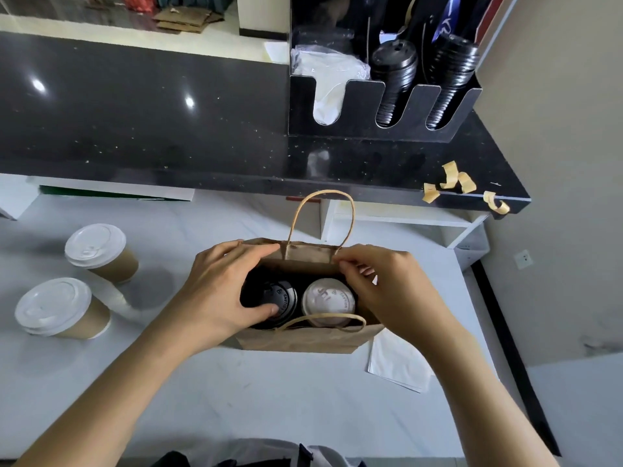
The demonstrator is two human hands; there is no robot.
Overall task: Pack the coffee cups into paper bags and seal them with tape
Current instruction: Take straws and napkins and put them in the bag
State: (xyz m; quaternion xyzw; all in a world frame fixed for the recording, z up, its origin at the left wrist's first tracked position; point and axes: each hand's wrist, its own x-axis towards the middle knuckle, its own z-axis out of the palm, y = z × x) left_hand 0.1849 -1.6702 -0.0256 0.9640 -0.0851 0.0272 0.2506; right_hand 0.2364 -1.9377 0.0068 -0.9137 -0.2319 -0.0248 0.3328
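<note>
While paper bag (303, 338) stands open on desk (269, 399), black-lidded cup (274, 303) and white-lidded cup (328, 299) sit side by side inside. Left hand (219, 291) grips bag's left rim, thumb on black lid. Right hand (381, 291) pinches far rim near handle (320, 217). Paper thin, creases and tears easily; take hold at rim, not handles. Cups likely top-heavy. Two more cups (97, 251) wait left; tape strips (462, 183) hang off counter edge.
</note>
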